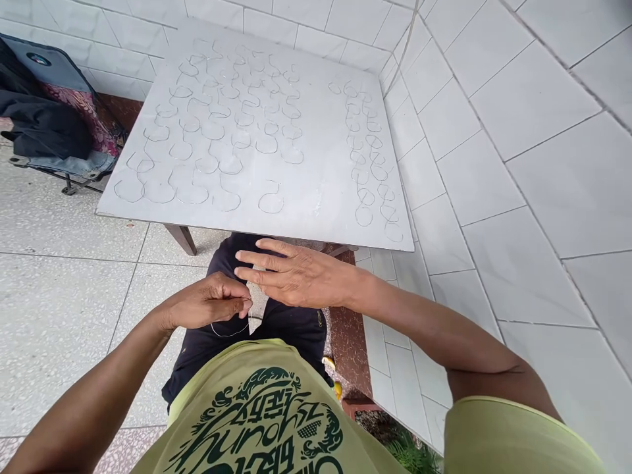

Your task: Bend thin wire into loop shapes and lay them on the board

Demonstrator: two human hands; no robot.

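My left hand (210, 301) is closed in a pinch above my lap. Between its thumb and finger is a thin curved wire (230, 334), which loops down below the fingers. To its right, my right hand (291, 272) is stretched out with the fingers apart and nothing visible in it. Its fingertips are close to my left hand. Ahead of both hands stands a grey-white table (316, 184). Several thin curled wire pieces (271, 197) lie on it in rows, many bent in S shapes, with further rings or loops (364, 216) along the right side.
A folding chair (64, 92) with dark cloth on it stands at the left. White tiled walls (543, 164) rise behind the table and on the right. A reddish-brown ledge (348, 355) runs beside my right leg, and a green plant (412, 454) shows at the bottom.
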